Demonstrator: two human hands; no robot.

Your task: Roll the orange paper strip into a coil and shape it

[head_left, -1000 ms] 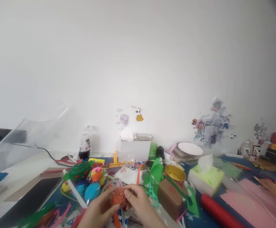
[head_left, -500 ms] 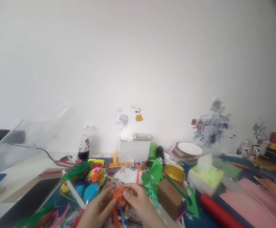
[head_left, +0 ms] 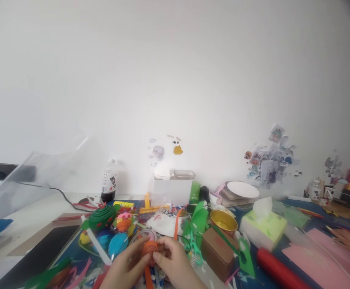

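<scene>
Low in the middle of the head view, an orange ribbed coil of corrugated paper (head_left: pixel 149 248) is held between my two hands. The fingers of my left hand (head_left: pixel 129 261) close on its left side. My right hand (head_left: pixel 175 257) grips it from the right, with the thumb pressed on its front. Part of the coil is hidden behind my fingers. Below it runs an orange paper strip (head_left: pixel 148 277). A roll of clear tape (head_left: pixel 145 235) lies just behind my left hand. Teal scissors (head_left: pixel 195 251) rest to the right of my right hand.
Left of my hands are a green coiled paper piece (head_left: pixel 102 217) and blue paper discs (head_left: pixel 117 243). To the right stand a brown box (head_left: pixel 218 253), a gold tin (head_left: pixel 224 220) and a tissue pack (head_left: pixel 265 228). A co-worker's hand (head_left: pixel 348 239) is at far right.
The orange coil has tipped, so its ribbed side shows more and its spiral face less. My right thumb has moved lower on it. The whole view has shifted slightly.
</scene>
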